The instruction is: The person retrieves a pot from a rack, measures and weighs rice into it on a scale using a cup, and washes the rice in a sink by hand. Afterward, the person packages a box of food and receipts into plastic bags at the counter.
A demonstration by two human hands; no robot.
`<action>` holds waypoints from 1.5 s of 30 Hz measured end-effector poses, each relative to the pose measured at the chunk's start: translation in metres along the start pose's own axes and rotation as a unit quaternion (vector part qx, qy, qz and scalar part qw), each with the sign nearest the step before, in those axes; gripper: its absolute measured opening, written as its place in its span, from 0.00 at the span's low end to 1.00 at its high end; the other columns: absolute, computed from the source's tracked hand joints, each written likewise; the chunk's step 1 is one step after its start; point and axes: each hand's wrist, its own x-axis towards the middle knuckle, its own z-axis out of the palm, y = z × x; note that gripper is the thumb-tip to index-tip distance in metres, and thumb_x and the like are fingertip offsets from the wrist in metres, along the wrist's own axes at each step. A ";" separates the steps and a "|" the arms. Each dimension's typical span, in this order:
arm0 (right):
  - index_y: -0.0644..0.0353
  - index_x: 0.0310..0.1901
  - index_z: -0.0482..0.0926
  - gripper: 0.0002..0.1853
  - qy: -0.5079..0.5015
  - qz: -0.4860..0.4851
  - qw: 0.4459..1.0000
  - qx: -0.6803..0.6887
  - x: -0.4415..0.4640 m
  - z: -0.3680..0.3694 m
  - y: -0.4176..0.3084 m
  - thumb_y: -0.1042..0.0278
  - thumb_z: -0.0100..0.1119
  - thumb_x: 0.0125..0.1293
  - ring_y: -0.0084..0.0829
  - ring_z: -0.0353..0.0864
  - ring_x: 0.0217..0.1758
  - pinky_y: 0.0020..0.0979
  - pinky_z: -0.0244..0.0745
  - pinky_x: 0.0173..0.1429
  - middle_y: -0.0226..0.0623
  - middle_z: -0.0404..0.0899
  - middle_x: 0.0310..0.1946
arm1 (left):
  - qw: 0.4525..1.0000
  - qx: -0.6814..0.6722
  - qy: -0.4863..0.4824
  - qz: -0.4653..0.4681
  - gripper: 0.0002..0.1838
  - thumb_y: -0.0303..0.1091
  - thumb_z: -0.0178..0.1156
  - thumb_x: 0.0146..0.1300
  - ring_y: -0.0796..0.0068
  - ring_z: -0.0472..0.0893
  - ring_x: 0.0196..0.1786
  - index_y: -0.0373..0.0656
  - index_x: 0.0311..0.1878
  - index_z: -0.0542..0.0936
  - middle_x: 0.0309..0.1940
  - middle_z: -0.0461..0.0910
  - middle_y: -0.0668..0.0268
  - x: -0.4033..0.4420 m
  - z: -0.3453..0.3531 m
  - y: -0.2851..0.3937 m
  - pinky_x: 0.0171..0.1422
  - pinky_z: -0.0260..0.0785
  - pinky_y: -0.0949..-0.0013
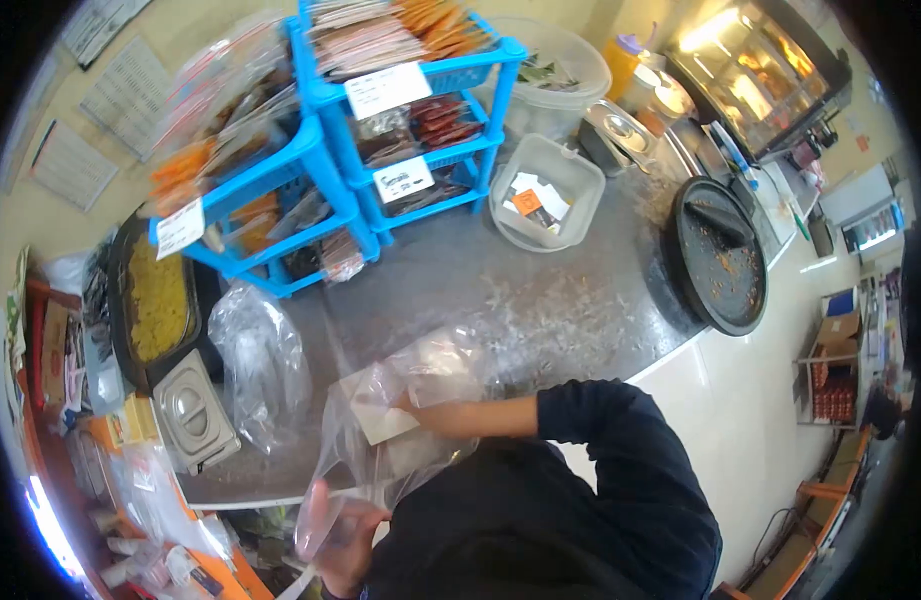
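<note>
A clear plastic bag (420, 450) lies across the front edge of the metal counter, close to my body. My left hand (345, 540) holds the lower left part of this bag, its fingers closed on the film. My right hand (430, 412) reaches in from the right at a flat pale piece (383, 412), seen through the film; its fingertips are blurred behind the plastic. Another crumpled clear bag (260, 365) rests on the counter to the left, beside a metal lid (194, 412).
Blue stacked racks (345, 175) with packets stand at the back. A whitish tub (547, 190) with cards is right of them. A round black tray (720, 258) sits at the right edge. A black tray of yellow food (160, 295) is at left.
</note>
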 end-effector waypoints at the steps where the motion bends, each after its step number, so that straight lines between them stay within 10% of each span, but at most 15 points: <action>1: 0.45 0.61 0.63 0.27 -0.003 -0.018 1.000 0.017 -0.005 -0.014 -0.002 0.71 0.54 0.59 0.43 0.46 0.70 0.47 0.45 0.69 0.52 0.50 0.64 | 0.999 -0.025 0.043 -0.019 0.38 0.36 0.62 0.55 0.72 0.77 0.24 0.30 0.63 0.54 0.17 0.76 0.63 0.008 0.005 -0.001 0.46 0.65 0.68; 5: 0.50 0.59 0.67 0.21 -0.027 -0.098 0.990 0.095 -0.034 -0.088 -0.022 0.70 0.49 0.63 0.43 0.54 0.68 0.49 0.51 0.67 0.51 0.58 0.62 | 0.988 -0.055 0.135 -0.057 0.40 0.36 0.63 0.52 0.77 0.73 0.23 0.30 0.64 0.53 0.17 0.74 0.65 0.034 0.014 -0.022 0.33 0.64 0.75; 7: 0.62 0.48 0.75 0.12 -0.185 -0.110 0.895 0.391 -0.045 -0.191 -0.014 0.74 0.51 0.62 0.40 0.74 0.54 0.41 0.72 0.55 0.50 0.75 0.46 | 0.986 -0.099 0.124 -0.046 0.38 0.36 0.62 0.52 0.76 0.72 0.23 0.29 0.62 0.56 0.17 0.75 0.63 0.045 0.007 -0.022 0.32 0.63 0.75; 9: 0.64 0.37 0.78 0.06 0.083 0.010 0.848 0.523 -0.082 -0.242 0.019 0.74 0.55 0.59 0.24 0.79 0.31 0.24 0.77 0.33 0.37 0.80 0.33 | 0.980 -0.170 0.090 -0.048 0.37 0.36 0.61 0.52 0.75 0.73 0.22 0.28 0.61 0.58 0.17 0.76 0.62 0.054 0.001 -0.013 0.32 0.63 0.73; 13: 0.62 0.37 0.78 0.07 0.294 0.208 0.927 0.108 -0.070 -0.269 0.152 0.72 0.57 0.55 0.23 0.78 0.27 0.24 0.71 0.26 0.38 0.79 0.32 | 0.982 -0.161 0.056 -0.086 0.37 0.38 0.61 0.52 0.76 0.72 0.22 0.29 0.60 0.59 0.17 0.75 0.63 0.060 0.005 -0.008 0.33 0.63 0.73; 16: 0.61 0.38 0.77 0.13 0.156 0.319 0.935 -0.017 -0.049 -0.253 0.217 0.70 0.62 0.50 0.28 0.79 0.34 0.30 0.71 0.32 0.39 0.79 0.33 | 0.981 -0.161 0.044 -0.103 0.36 0.39 0.61 0.52 0.76 0.71 0.21 0.29 0.60 0.59 0.16 0.74 0.63 0.068 0.007 -0.008 0.33 0.62 0.73; 19: 0.60 0.37 0.77 0.15 0.088 0.215 0.956 -0.181 -0.023 -0.205 0.249 0.69 0.63 0.45 0.33 0.78 0.40 0.36 0.70 0.40 0.38 0.78 0.34 | 0.980 -0.160 0.033 -0.116 0.36 0.40 0.61 0.52 0.76 0.70 0.21 0.30 0.60 0.59 0.16 0.73 0.64 0.074 0.008 -0.009 0.33 0.62 0.72; 23: 0.62 0.38 0.76 0.19 0.067 0.295 0.846 -0.440 -0.006 -0.183 0.236 0.69 0.66 0.40 0.35 0.73 0.47 0.38 0.68 0.49 0.37 0.73 0.39 | 0.980 -0.155 0.031 -0.125 0.36 0.42 0.61 0.52 0.77 0.70 0.21 0.30 0.59 0.60 0.15 0.72 0.65 0.079 0.009 -0.009 0.34 0.61 0.72; 33: 0.52 0.31 0.79 0.08 0.067 0.311 0.915 -0.247 -0.023 -0.223 0.236 0.70 0.58 0.47 0.41 0.71 0.48 0.41 0.65 0.48 0.39 0.72 0.37 | 0.978 -0.180 0.043 -0.101 0.35 0.45 0.61 0.53 0.77 0.68 0.20 0.32 0.57 0.61 0.14 0.70 0.68 0.073 0.005 -0.010 0.35 0.60 0.70; 39: 0.52 0.27 0.79 0.05 0.278 0.099 0.926 -0.237 -0.053 -0.255 0.196 0.67 0.64 0.45 0.39 0.73 0.40 0.39 0.68 0.44 0.34 0.72 0.29 | 0.977 -0.168 0.052 -0.118 0.37 0.46 0.61 0.52 0.76 0.68 0.20 0.30 0.58 0.60 0.14 0.70 0.68 0.062 0.001 -0.013 0.35 0.60 0.70; 45: 0.55 0.30 0.80 0.10 0.429 -0.116 0.811 -0.380 -0.097 -0.211 0.072 0.75 0.67 0.41 0.31 0.79 0.34 0.29 0.77 0.34 0.35 0.79 0.36 | 0.963 -0.197 0.135 -0.126 0.45 0.46 0.62 0.50 0.81 0.68 0.17 0.27 0.63 0.52 0.13 0.69 0.71 0.067 0.013 0.009 0.32 0.60 0.75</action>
